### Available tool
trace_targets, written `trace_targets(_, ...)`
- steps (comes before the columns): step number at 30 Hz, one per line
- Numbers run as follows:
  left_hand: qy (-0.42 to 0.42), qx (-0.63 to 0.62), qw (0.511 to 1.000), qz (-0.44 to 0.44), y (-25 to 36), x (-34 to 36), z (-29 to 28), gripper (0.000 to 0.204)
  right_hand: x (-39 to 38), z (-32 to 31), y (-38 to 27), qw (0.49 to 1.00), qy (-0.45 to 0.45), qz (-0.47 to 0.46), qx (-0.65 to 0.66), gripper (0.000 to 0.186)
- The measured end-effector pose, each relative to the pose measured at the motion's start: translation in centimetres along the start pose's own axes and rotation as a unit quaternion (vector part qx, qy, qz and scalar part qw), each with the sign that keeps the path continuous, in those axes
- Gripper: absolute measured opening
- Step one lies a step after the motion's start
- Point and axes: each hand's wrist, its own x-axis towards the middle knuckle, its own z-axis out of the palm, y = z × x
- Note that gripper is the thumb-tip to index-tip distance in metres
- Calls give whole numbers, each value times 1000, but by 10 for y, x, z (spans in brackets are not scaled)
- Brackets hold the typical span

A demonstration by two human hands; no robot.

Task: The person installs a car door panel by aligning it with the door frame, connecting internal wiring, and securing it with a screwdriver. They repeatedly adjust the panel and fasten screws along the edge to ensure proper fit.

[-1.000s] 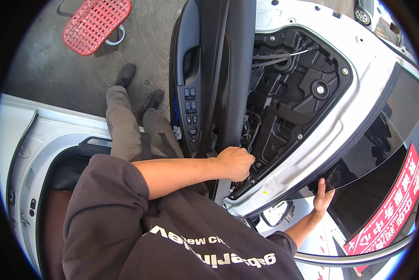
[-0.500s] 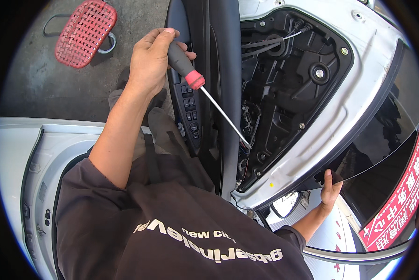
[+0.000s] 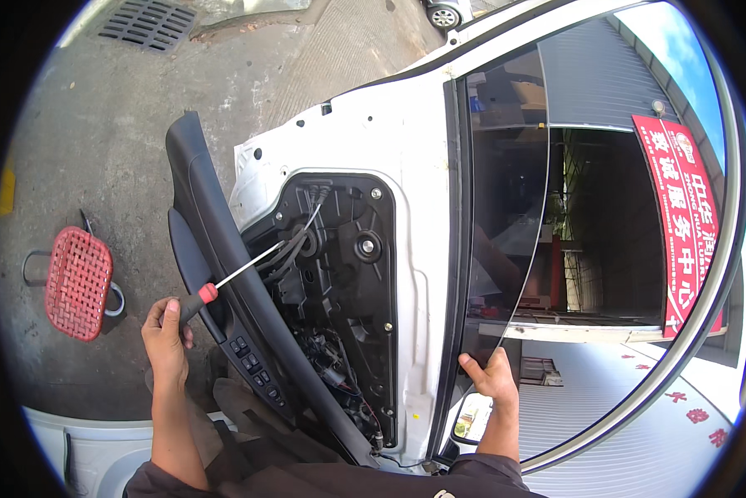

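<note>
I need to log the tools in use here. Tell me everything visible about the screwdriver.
The screwdriver has a black handle with a red collar and a long, thin bright metal shaft. The left hand grips the handle. It slants up to the right, its shaft crossing the loosened black trim panel toward the white door's open cavity.

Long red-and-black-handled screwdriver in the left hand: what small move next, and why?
Probably steer the red-and-black-handled screwdriver tip deeper toward the exposed black inner door module; the left hand aims it there while the right hand steadies the white door.
</note>
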Motion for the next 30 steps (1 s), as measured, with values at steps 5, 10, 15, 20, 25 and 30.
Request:
trace_targets(5, -8, 61, 997, -41, -7, -27, -5, 44, 1, -7, -7, 998, -3, -6, -70, 46)
trace_targets(10, -19, 74, 997, -15, 3, -42, 8, 41, 7, -6, 3, 996, 30, -57, -64, 47)
trace_targets(15, -58, 23, 998, 0, 22, -56, 22, 42, 0, 0, 9, 998, 57, -34, -21, 41)
trace_targets(20, -104, 159, 979, 70, 42, -65, 21, 40, -5, 9, 19, 997, 82, -11, 10, 31)
trace_targets(25, -171, 329, 918, 139, 48, -72, 35, 36, -9, 5, 43, 994, 71, 66, 56, 28)
trace_targets(30, -241, 337, 878, 241, 23, -64, 64, 33, -13, -3, 67, 996, 64, 51, 44, 31)
